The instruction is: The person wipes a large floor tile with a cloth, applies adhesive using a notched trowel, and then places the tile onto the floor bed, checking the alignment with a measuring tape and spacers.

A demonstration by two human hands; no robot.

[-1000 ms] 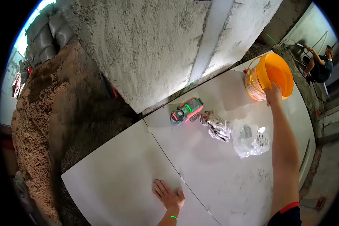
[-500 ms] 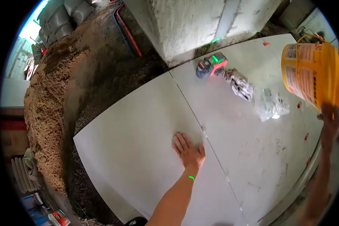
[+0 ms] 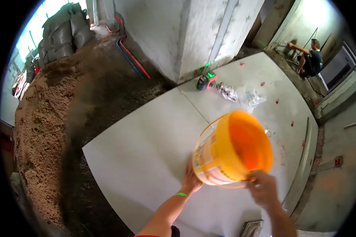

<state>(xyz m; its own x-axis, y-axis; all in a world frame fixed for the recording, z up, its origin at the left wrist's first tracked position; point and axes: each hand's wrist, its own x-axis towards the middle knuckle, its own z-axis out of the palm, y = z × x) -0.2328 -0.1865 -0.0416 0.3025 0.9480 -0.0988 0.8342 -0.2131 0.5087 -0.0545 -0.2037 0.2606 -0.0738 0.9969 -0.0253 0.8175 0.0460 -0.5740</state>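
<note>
My right hand point(image 3: 262, 189) grips the rim of a yellow plastic bucket point(image 3: 222, 144) near its wire handle. The bucket hangs tilted above the pale floor tiles, its mouth toward the right, and looks orange inside. Behind its lower left side, my left hand point(image 3: 191, 181) reaches over a large pale tile point(image 3: 134, 154). Its fingers look stretched out, though the bucket partly covers them; whether they touch the bucket, I cannot tell. A green line of light crosses my left wrist. Farther off, a red and black laser level point(image 3: 207, 81) stands on the tiles near a concrete column point(image 3: 186, 43).
Crumpled wrapping point(image 3: 228, 93) and clear plastic point(image 3: 252, 100) lie beyond the bucket. Small red tile spacers point(image 3: 277, 101) dot the right-hand tiles. A sand heap point(image 3: 43, 158) borders the left side. Another person point(image 3: 311, 59) crouches at the far right. A flat tool point(image 3: 252, 228) lies near me.
The bucket has swung from the far right to the middle, in front of my left hand, its mouth now showing. My view has shifted, bringing the other person into sight.
</note>
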